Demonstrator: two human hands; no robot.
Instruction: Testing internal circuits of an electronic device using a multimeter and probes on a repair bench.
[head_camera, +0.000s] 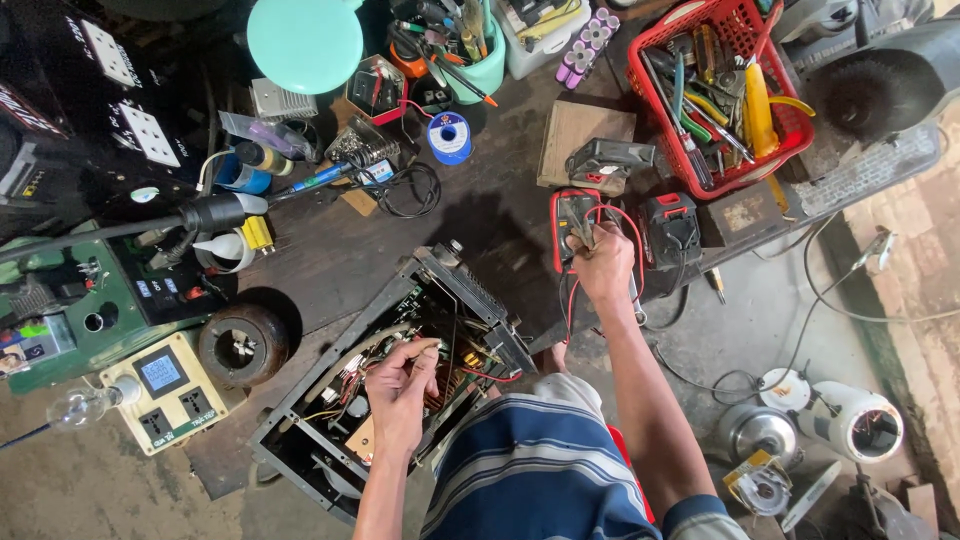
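Striped shorts (540, 470) of the person fill the bottom of the head view; both bare arms reach forward from there over the dark desk (340, 260).

Left hand (400, 385): inside the open metal chassis (385, 375), an electronics unit with its cover off, tilted on the desk edge. Fingers (425, 352) pinched almost closed on what looks like a thin probe or wire tip held against the internals near the red wiring (480, 375); the exact contact point is too small to tell.

Right hand (603, 265): resting on the red-cased multimeter (575, 225), which lies flat on the desk just beyond the chassis. Fingers curled loosely around the meter's lower part and its leads (572, 300), which run red and black down toward the chassis. Whether a dial is being turned cannot be told.

Progress, as judged from the layout:
- Done: cover off, circuit boards and windings exposed, meter leads out and routed to the unit.
- In hand: a reading on the internals appears under way, one hand at the board, one at the meter.
- Left: no part is visibly removed, and no soldering iron is in either hand; the chassis is open.

Surroundings: red basket (735, 100) of pliers and screwdrivers at upper right, spool of solder (450, 135) at top centre, cream socket box with a small screen (165, 390) at left, clear bulb (75, 408) beside it, a round dark coil housing (242, 345) between socket box and chassis.
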